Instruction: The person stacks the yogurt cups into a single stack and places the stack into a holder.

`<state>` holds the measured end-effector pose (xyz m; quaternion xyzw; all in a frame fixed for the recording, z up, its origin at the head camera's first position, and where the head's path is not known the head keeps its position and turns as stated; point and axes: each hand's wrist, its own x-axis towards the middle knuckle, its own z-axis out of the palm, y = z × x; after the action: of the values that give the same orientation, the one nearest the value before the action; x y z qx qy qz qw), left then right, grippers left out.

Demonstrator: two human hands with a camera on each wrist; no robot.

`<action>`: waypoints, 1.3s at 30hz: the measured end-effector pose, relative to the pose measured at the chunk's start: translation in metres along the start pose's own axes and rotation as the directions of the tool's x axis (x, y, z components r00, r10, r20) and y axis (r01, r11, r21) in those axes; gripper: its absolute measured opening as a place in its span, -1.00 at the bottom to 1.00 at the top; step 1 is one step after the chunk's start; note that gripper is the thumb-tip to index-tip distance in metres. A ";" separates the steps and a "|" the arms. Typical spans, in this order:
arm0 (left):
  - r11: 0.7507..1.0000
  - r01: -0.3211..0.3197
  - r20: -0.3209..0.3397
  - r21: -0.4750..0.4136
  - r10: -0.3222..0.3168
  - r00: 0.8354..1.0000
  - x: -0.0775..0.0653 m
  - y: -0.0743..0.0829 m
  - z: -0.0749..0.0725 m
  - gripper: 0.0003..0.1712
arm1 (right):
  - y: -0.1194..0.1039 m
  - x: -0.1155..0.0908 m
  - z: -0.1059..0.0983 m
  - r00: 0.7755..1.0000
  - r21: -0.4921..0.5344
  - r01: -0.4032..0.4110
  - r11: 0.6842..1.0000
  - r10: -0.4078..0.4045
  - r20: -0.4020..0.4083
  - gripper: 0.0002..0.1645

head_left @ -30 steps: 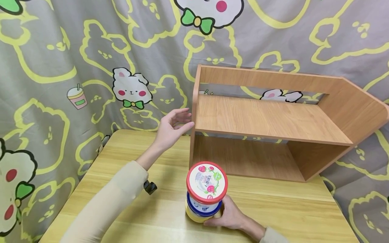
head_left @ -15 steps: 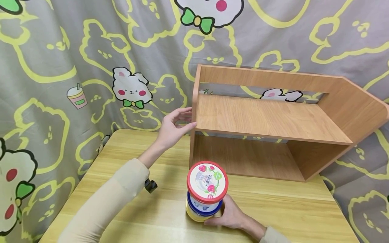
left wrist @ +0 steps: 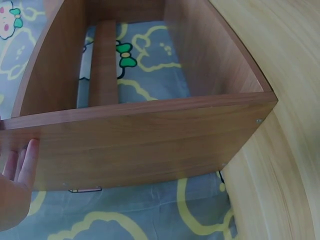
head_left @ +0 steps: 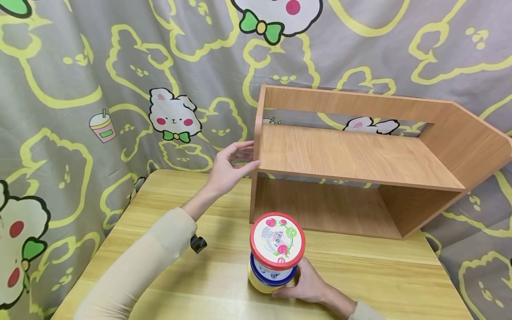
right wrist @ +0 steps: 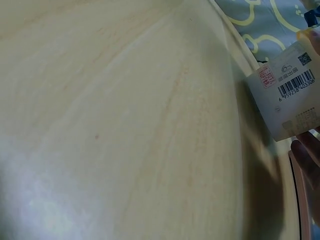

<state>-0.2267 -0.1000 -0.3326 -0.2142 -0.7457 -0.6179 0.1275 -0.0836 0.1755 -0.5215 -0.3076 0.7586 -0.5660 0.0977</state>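
My right hand (head_left: pixel 306 284) grips a stack of two round tubs from the right, low on the lower one. The upper tub (head_left: pixel 278 240) has a red-rimmed white lid printed with strawberries; the blue-lidded tub (head_left: pixel 270 281) beneath shows a yellow lower part. In the right wrist view, fingers (right wrist: pixel 307 160) lie beside a pale barcoded surface (right wrist: pixel 286 95). My left hand (head_left: pixel 229 171) touches the left side panel of a wooden desk shelf (head_left: pixel 356 153), thumb at its front edge. From the left wrist, straight fingers (left wrist: pixel 29 167) rest against the panel's outer face (left wrist: pixel 145 147).
The two-level shelf stands at the back right of a light wooden table (head_left: pixel 216 280), with the tubs in front of its left end. A grey curtain (head_left: pixel 132 53) with yellow outlines and rabbits hangs behind. A small black clip-like piece (head_left: pixel 198 243) sits at the left cuff.
My left hand has shifted slightly right, its thumb now at the panel's front edge. The stacked tubs and my right hand have moved a little to the right.
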 end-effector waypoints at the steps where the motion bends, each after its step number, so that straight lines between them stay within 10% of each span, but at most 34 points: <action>1: 1.000 0.000 0.001 -0.001 0.000 1.000 0.000 0.000 0.000 -0.41 | 0.000 -0.001 -0.001 1.000 -0.010 0.008 1.000 -0.008 -0.007 0.05; 27: 1.000 -0.023 0.002 0.017 0.023 1.000 -0.001 0.001 0.001 -0.43 | -0.043 -0.003 -0.046 0.990 -0.131 0.039 0.991 -0.056 -0.126 0.18; 39: 0.999 -0.032 -0.009 0.019 0.032 0.999 0.000 0.000 0.001 -0.43 | -0.067 0.006 -0.073 0.970 -0.156 0.183 0.971 -0.204 -0.133 0.21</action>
<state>-0.2266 -0.0986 -0.3329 -0.2218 -0.7473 -0.6099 0.1428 -0.1013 0.2191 -0.4336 -0.3436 0.7685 -0.5386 -0.0367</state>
